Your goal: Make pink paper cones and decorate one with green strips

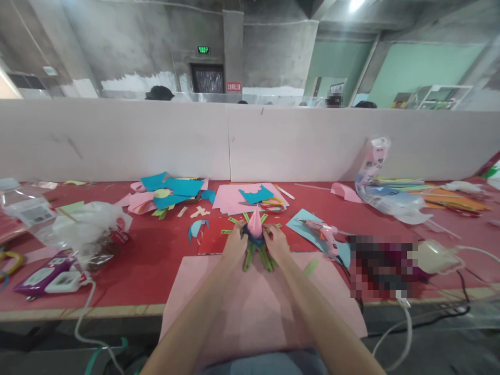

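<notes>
In the head view, a paper craft stands between my hands: a pink paper cone rises from a dark blue collar, with green patterned strips spreading out below and around it. My left hand grips the collar from the left with bent fingers. From the right, the fingers of my right hand close on the same collar. What lies under the fingertips is hidden. Beneath the craft are a red sheet and a large pink sheet.
A pink hot glue gun lies on a light blue sheet to the right. Yellow-handled scissors and pink paper lie behind the craft. Blue scraps, a plastic bag and a purple power strip are leftward. A white partition stands behind.
</notes>
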The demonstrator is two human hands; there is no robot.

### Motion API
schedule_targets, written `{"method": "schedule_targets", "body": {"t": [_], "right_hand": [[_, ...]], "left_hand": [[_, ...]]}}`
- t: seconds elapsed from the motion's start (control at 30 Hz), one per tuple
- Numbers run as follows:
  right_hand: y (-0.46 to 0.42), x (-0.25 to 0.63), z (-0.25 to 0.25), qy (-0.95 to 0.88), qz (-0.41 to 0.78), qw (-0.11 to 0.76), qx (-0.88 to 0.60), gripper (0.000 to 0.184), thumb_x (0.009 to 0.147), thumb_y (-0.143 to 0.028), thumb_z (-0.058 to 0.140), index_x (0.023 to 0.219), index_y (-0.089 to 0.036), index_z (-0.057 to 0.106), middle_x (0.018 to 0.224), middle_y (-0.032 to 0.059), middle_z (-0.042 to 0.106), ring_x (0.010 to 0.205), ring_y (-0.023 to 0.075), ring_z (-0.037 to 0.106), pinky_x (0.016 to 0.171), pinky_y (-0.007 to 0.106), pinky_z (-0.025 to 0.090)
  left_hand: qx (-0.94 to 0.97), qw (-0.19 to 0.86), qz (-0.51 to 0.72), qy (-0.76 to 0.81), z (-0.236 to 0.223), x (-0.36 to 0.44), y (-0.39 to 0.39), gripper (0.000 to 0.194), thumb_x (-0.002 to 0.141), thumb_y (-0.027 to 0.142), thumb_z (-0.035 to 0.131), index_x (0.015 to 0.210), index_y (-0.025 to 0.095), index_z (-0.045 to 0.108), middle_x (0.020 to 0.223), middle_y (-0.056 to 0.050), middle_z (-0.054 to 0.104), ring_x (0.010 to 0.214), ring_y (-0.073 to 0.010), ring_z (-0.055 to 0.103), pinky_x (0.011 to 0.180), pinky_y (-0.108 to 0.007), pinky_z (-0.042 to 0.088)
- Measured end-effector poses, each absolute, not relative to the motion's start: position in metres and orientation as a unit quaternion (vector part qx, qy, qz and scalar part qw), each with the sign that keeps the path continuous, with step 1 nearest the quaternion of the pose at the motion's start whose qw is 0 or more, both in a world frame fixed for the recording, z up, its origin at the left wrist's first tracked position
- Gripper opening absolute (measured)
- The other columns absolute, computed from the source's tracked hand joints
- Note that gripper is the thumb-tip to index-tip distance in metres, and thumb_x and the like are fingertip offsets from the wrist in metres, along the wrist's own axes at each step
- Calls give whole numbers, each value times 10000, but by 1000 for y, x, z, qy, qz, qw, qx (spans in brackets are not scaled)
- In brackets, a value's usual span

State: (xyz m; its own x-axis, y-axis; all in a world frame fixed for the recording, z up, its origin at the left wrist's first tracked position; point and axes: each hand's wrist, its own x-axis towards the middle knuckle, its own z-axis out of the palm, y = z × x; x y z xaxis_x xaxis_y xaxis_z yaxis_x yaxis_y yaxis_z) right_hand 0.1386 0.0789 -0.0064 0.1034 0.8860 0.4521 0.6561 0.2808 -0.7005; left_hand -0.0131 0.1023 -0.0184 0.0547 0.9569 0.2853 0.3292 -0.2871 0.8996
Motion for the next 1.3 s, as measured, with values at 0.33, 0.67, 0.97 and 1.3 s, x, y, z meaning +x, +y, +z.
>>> {"method": "schedule_targets", "body": {"t": [0.33,0.67,0.97,1.3], "right_hand": [[77,136,-8,-661,115,495,-552,273,776,-222,441,1011,-188,577,984,48,619,774,146,574,777,288,450],[77,135,-8,-651,122,492,-565,276,763,-234,454,1010,-200,573,990,48,626,738,153,580,753,301,455],[75,135,-6,-647,134,501,-560,280,781,-266,458,1029,-197,568,1002,39,635,783,155,586,789,305,448],[71,134,-1,-634,152,516,-555,276,788,-291,457,1029,-207,562,1000,33,645,694,141,590,725,285,463]], "left_hand": [[648,285,442,551,-4,-18,100,390,803,259,491,1185,180,500,983,-97,673,945,-217,620,820,-347,470],[644,280,409,583,0,-20,101,469,712,56,474,1163,176,524,1021,-48,672,952,-165,618,806,-250,470],[632,278,441,573,4,-21,98,417,735,56,489,1135,161,534,998,-60,679,975,-158,613,850,-257,462],[610,281,508,539,-6,-24,101,243,741,131,562,972,179,620,893,-41,703,861,-157,649,774,-263,490]]}}
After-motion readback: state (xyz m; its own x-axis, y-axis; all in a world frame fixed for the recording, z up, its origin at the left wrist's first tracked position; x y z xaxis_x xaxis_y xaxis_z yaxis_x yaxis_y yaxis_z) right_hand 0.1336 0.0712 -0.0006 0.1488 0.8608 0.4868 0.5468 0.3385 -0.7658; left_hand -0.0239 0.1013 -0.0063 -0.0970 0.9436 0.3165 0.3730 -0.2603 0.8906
